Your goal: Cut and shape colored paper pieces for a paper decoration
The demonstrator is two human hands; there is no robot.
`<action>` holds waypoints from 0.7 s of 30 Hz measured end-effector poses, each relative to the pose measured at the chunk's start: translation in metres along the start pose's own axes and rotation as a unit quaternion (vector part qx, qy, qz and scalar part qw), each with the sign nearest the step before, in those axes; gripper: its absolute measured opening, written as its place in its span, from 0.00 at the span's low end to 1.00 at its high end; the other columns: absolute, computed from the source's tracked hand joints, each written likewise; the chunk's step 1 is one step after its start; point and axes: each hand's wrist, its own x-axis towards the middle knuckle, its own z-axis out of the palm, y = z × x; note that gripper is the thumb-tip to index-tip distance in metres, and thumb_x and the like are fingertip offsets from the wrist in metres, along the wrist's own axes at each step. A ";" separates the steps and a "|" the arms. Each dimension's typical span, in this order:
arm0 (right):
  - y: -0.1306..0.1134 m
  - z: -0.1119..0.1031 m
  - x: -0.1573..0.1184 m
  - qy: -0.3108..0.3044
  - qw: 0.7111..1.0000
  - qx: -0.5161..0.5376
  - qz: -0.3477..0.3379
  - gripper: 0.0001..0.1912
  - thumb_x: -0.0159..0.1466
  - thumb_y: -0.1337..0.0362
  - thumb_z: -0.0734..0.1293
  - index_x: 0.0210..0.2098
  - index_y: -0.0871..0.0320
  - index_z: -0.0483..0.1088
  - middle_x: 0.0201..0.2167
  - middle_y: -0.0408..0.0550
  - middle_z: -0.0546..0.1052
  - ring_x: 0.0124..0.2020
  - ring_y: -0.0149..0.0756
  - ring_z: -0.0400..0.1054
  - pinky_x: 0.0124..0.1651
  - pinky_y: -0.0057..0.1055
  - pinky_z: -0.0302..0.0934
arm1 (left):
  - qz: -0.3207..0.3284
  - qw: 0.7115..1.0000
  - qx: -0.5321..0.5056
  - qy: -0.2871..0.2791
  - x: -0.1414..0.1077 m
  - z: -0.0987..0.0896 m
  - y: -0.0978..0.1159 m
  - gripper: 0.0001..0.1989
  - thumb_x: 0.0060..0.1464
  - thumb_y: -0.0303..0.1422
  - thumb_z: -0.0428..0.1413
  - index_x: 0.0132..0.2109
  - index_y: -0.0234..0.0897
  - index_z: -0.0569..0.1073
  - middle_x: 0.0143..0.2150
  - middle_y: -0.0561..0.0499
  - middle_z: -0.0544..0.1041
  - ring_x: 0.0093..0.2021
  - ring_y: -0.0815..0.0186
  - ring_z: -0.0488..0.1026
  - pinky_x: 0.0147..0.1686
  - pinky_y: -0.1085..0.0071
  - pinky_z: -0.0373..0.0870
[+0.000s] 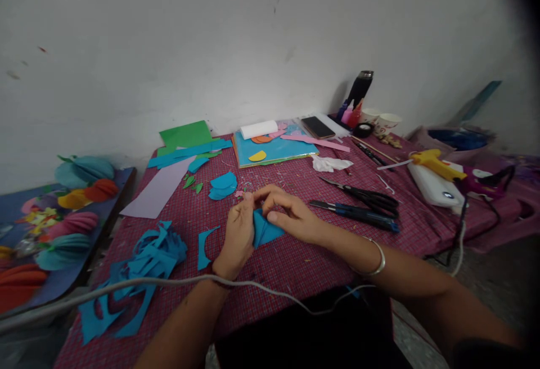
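Observation:
Near the table's middle, my left hand (238, 234) is closed on a folded piece of blue paper (266, 230), with its thumb up along the paper's left side. My right hand (291, 214) reaches in from the right, its bent fingers at the paper's upper edge; whether they pinch it is hidden. A blue paper offcut (205, 248) with a curved cut lies left of my left hand. Beyond it rests a small stack of blue paper half-rounds (223, 185). Black-handled scissors (367, 196) and a blue utility knife (358, 215) lie to the right.
Blue paper scraps (154, 259) heap at left. A grey cable (177, 283) crosses in front of my forearms. At right are a yellow glue gun (436, 165), a white power bank (434, 186) and paper cups (387, 123). Finished paper shapes (76, 251) lie on a blue board, far left.

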 end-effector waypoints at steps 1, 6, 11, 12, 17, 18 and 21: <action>0.000 0.000 0.000 0.000 1.000 -0.003 0.001 0.09 0.64 0.58 0.63 0.31 0.58 0.66 0.47 0.53 0.70 0.51 0.40 0.64 0.54 0.43 0.56 | 0.007 1.000 0.005 -0.001 0.000 -0.001 -0.001 0.22 0.53 0.50 0.53 0.30 0.33 0.75 0.23 0.53 0.71 0.25 0.70 0.67 0.24 0.75 0.62; 0.000 0.000 0.000 0.000 1.000 -0.008 0.002 0.11 0.63 0.57 0.64 0.30 0.57 0.66 0.47 0.53 0.70 0.51 0.40 0.63 0.55 0.43 0.56 | -0.008 1.000 0.008 0.006 0.001 -0.001 -0.001 0.23 0.52 0.51 0.53 0.31 0.33 0.75 0.24 0.52 0.73 0.27 0.69 0.69 0.25 0.74 0.63; -0.001 0.000 0.001 -0.005 1.000 -0.009 0.005 0.10 0.65 0.59 0.62 0.31 0.57 0.66 0.46 0.52 0.70 0.51 0.39 0.64 0.54 0.43 0.57 | -0.055 0.998 -0.011 0.016 -0.002 0.002 0.007 0.25 0.49 0.54 0.54 0.32 0.33 0.74 0.25 0.51 0.73 0.25 0.69 0.69 0.23 0.74 0.64; -0.001 0.000 0.001 -0.004 1.000 -0.010 0.004 0.09 0.65 0.60 0.62 0.31 0.57 0.66 0.46 0.52 0.70 0.50 0.38 0.64 0.54 0.43 0.57 | -0.063 0.998 -0.017 0.017 -0.002 0.002 0.008 0.25 0.48 0.54 0.55 0.32 0.33 0.74 0.25 0.51 0.73 0.25 0.69 0.69 0.23 0.73 0.64; 0.001 0.002 0.002 0.006 1.000 -0.022 0.014 0.06 0.63 0.66 0.62 0.29 0.57 0.65 0.44 0.51 0.71 0.49 0.37 0.65 0.53 0.41 0.58 | -0.100 0.993 -0.064 0.027 -0.001 0.000 0.004 0.21 0.48 0.51 0.56 0.30 0.35 0.71 0.24 0.54 0.71 0.24 0.70 0.67 0.23 0.74 0.63; 0.002 0.002 0.002 0.008 0.999 -0.027 0.016 0.05 0.62 0.67 0.62 0.29 0.57 0.64 0.44 0.51 0.71 0.49 0.37 0.65 0.53 0.40 0.58 | -0.107 0.991 -0.068 0.032 -0.001 0.000 0.003 0.21 0.48 0.51 0.56 0.29 0.36 0.70 0.23 0.55 0.69 0.23 0.70 0.66 0.22 0.74 0.63; 0.005 0.004 0.001 0.026 0.998 -0.047 0.025 0.06 0.59 0.72 0.62 0.27 0.57 0.63 0.44 0.51 0.70 0.49 0.37 0.65 0.52 0.39 0.58 | -0.113 0.991 -0.062 0.045 0.001 -0.001 0.002 0.21 0.50 0.51 0.55 0.26 0.37 0.66 0.19 0.58 0.64 0.19 0.73 0.61 0.21 0.74 0.60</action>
